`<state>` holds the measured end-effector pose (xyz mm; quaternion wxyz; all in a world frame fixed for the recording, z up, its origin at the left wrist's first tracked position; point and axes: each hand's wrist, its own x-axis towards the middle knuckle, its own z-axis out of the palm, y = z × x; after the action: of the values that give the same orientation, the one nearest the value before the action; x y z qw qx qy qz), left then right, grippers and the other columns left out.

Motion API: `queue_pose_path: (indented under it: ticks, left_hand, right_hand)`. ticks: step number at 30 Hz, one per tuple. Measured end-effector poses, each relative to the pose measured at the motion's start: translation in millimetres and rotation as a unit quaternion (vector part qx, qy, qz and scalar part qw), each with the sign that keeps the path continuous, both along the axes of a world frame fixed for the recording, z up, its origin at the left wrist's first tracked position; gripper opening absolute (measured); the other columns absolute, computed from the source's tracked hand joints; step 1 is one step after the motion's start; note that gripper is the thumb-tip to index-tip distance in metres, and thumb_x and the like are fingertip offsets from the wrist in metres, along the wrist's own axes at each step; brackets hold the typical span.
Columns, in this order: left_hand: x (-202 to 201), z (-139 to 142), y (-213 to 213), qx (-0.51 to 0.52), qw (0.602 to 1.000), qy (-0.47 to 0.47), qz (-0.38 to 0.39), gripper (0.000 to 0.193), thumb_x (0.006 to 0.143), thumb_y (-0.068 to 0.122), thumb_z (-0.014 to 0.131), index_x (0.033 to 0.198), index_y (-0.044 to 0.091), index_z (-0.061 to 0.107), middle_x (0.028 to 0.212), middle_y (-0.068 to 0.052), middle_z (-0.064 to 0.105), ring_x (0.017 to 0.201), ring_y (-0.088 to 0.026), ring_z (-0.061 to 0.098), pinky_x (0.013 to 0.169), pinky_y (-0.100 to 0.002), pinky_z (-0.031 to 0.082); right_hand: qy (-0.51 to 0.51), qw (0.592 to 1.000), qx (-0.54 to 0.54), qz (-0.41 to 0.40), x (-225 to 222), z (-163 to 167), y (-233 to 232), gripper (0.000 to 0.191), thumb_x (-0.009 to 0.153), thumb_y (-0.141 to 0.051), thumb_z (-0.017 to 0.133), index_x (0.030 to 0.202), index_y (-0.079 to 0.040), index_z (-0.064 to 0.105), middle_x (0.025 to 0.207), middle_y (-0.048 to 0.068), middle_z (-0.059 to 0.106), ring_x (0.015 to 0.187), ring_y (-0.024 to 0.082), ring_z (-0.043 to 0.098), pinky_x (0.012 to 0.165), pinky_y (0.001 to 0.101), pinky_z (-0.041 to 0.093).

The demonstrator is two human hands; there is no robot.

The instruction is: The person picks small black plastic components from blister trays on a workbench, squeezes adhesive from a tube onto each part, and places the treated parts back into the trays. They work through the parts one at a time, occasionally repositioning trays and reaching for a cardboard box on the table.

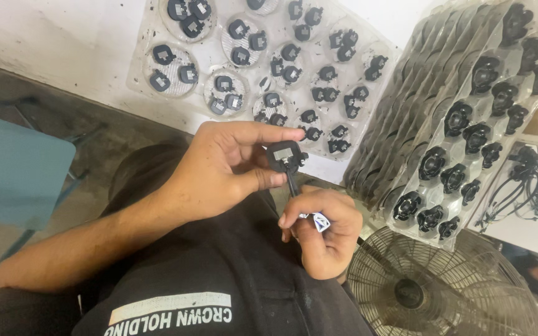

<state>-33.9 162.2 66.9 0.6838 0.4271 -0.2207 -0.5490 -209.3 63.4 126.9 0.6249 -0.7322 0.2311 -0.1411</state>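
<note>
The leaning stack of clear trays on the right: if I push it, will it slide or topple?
The stack of clear trays probably shifts easily: thin plastic, tilted. Layers may slip apart, since edges already fan out unevenly. The black parts sit in shallow pockets, so they could spill.

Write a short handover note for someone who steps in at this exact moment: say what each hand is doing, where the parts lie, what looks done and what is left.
Left hand: pinches a small black plug part between thumb and fingers, metal face up.
Right hand: closed around the thin black lead just below the part, with a small white connector at its fingers.
Parts: a clear flat tray of small black pieces lies on the white table ahead; a leaning stack of trays with larger black pieces stands to the right; a floor fan sits below.
Done: one part picked up and in hand.
Left: the part is not yet set down in a tray.
</note>
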Motion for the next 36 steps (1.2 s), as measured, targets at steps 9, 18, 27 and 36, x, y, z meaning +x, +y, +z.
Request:
queue_pose_path:
  ticks: [9,18,27,36]
  left_hand:
    - [-13,-19,-29,-0.005,0.999,0.037,0.0,0.05,0.086,-0.007,0.08,0.135,0.001,0.069,0.111,-0.007,0.075,0.083,-0.006,0.063,0.077,-0.022,0.057]
    - [-19,-75,-125,0.083,0.989,-0.12,0.038,0.043,0.083,-0.004,0.081,0.125,0.001,0.069,0.11,-0.007,0.076,0.094,-0.01,0.071,0.083,-0.024,0.059]
    - [-56,-177,-308,0.147,0.908,-0.391,0.021,0.042,0.075,0.013,0.087,0.113,0.006,0.071,0.099,-0.005,0.078,0.082,-0.013,0.074,0.076,-0.028,0.058]
    - [-90,-210,-425,0.098,0.733,-0.671,0.045,0.029,0.072,0.027,0.092,0.096,0.017,0.08,0.095,-0.012,0.065,0.094,-0.034,0.064,0.075,-0.048,0.053]
  right_hand:
    - [-0.152,0.975,0.158,-0.039,-21,-10,-15,0.015,0.105,-0.004,0.053,0.102,0.005,0.065,0.074,0.009,0.058,0.063,0.017,0.059,0.061,0.0346,0.058]
    - [-0.253,0.927,0.16,-0.224,-92,-23,-73,0.015,0.107,-0.008,0.053,0.102,0.006,0.058,0.079,0.02,0.061,0.066,0.025,0.058,0.064,0.0429,0.058]
    - [-0.258,0.888,0.18,-0.336,-176,-45,-126,0.026,0.095,-0.016,0.055,0.113,0.002,0.055,0.097,0.02,0.058,0.085,0.031,0.059,0.085,0.05,0.054]
    - [-0.22,0.875,0.181,-0.391,-228,-72,-168,0.028,0.095,-0.016,0.051,0.113,0.005,0.055,0.094,0.02,0.058,0.083,0.03,0.058,0.08,0.0464,0.052]
